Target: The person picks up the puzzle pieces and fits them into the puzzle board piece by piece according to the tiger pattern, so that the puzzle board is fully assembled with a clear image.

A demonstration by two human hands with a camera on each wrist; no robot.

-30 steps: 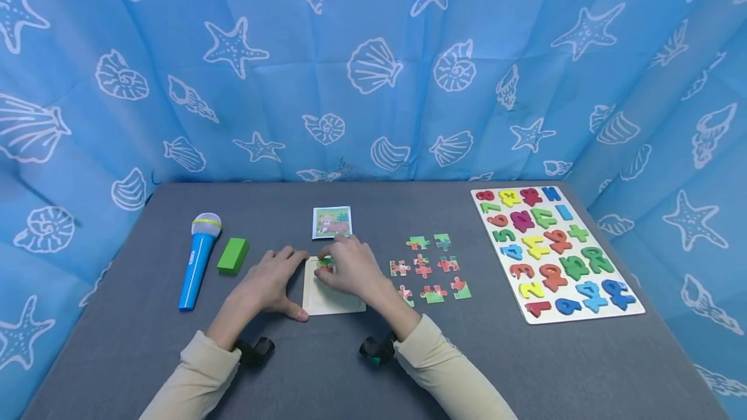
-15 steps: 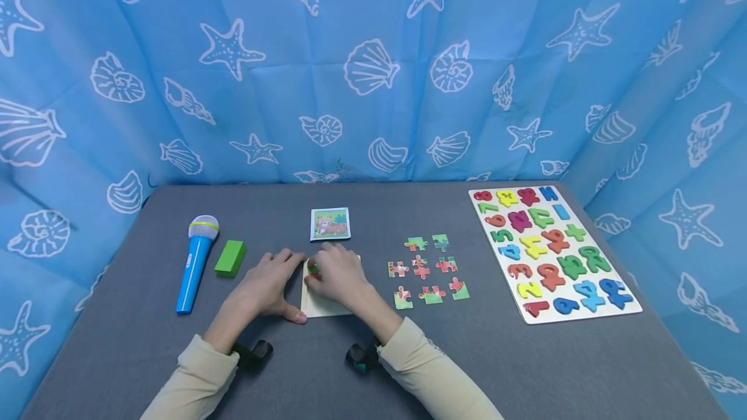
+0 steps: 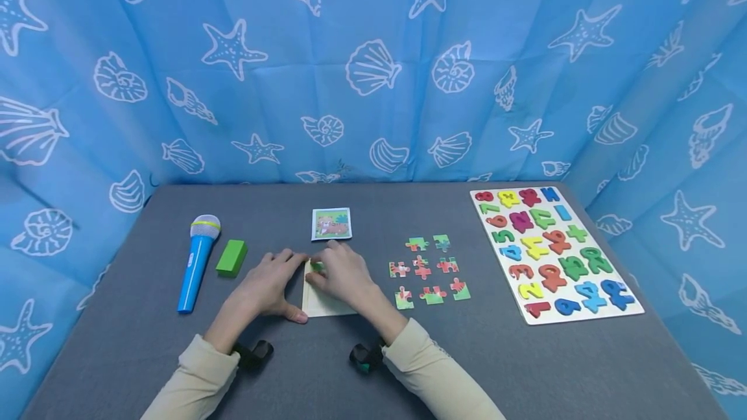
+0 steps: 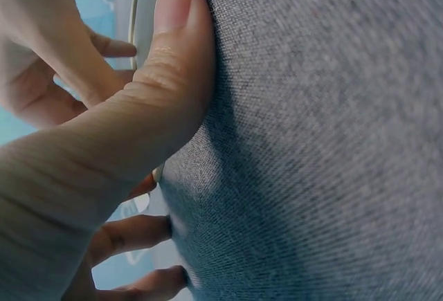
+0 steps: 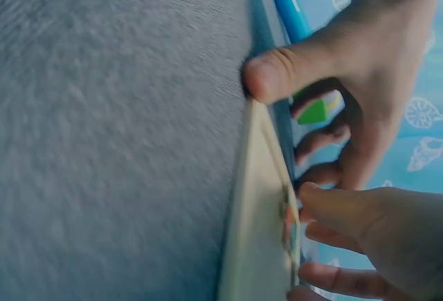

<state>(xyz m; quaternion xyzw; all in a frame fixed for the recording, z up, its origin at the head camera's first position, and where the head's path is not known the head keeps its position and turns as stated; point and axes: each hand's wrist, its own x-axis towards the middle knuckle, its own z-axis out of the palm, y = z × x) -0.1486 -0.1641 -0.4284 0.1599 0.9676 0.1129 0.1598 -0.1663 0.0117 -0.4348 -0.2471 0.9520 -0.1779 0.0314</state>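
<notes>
A pale wooden puzzle tray lies flat on the table in front of me. My left hand steadies its left side, the thumb at the near corner and the index fingertip by the far one. Over the tray, my right hand has thumb and fingers around a small green jigsaw piece in the far left corner. In the right wrist view this piece lies low against the tray's edge, with red and green print. The right hand covers much of the tray in the head view.
Several loose jigsaw pieces lie in rows right of the tray. Behind it is a picture card. At left are a green block and a toy microphone; far right, a number board. A blue curtain hangs behind.
My right hand has moved left with the piece, from nearer the tray's far middle into its far left corner, then shifted slightly there. The left hand has stayed at the tray's left side.
</notes>
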